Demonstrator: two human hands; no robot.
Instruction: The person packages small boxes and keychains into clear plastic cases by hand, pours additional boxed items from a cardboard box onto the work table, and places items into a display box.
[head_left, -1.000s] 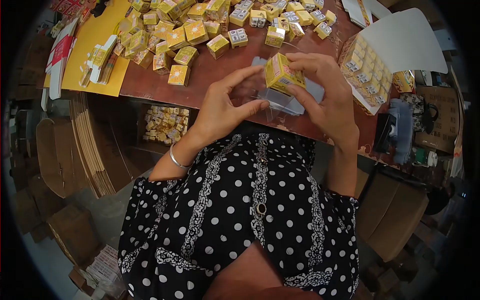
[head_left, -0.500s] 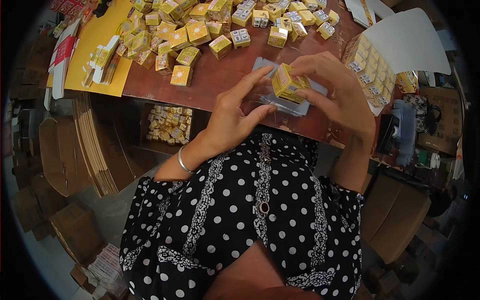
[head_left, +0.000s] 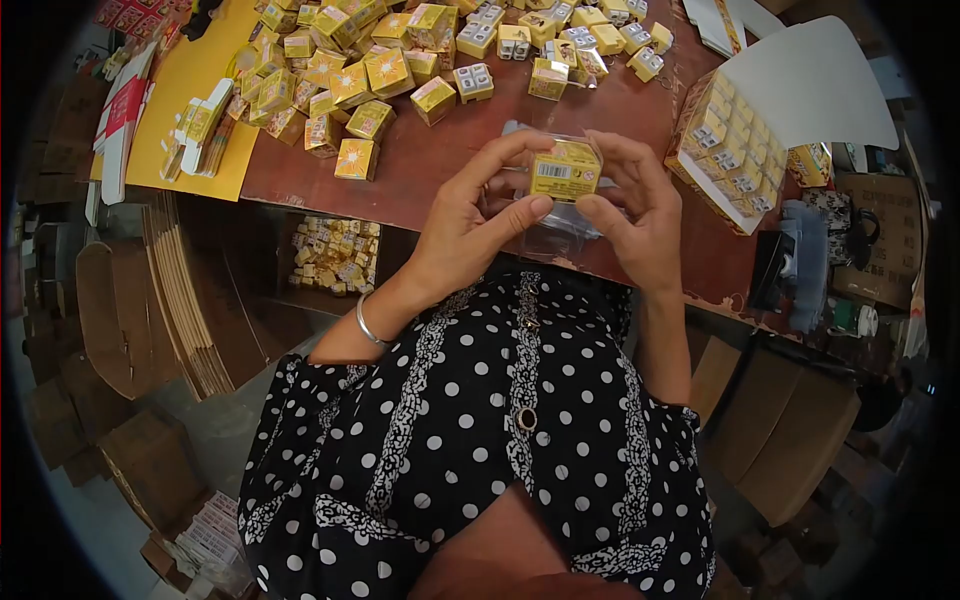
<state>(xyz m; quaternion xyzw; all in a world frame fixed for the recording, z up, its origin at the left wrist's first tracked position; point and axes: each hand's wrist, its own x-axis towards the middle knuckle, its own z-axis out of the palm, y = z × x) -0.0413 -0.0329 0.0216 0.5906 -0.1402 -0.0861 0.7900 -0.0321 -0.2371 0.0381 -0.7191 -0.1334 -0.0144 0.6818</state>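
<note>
A small yellow box (head_left: 565, 172) with a barcode faces me, held between both hands above the table edge. My left hand (head_left: 475, 205) grips its left side, thumb at the lower corner and fingers behind. My right hand (head_left: 640, 215) closes on its right side, with the thumb near the bottom edge and fingers along the far side. Something clear and shiny shows along the box's top edge; I cannot tell if it is a wrap. Clear plastic sheets (head_left: 560, 230) lie on the table just below, partly hidden by the hands.
Many small yellow boxes (head_left: 385, 70) are heaped on the red-brown table (head_left: 420, 170). At right stands a display carton (head_left: 700, 185) filled with rows of small pieces. Flat yellow card (head_left: 220, 170) lies at left. Below the table sits a bin of small pieces (head_left: 335, 255).
My left hand has closed on the yellow box, which only my right hand held before. The box has turned so its barcode side faces me. My right hand has shifted left and lower.
</note>
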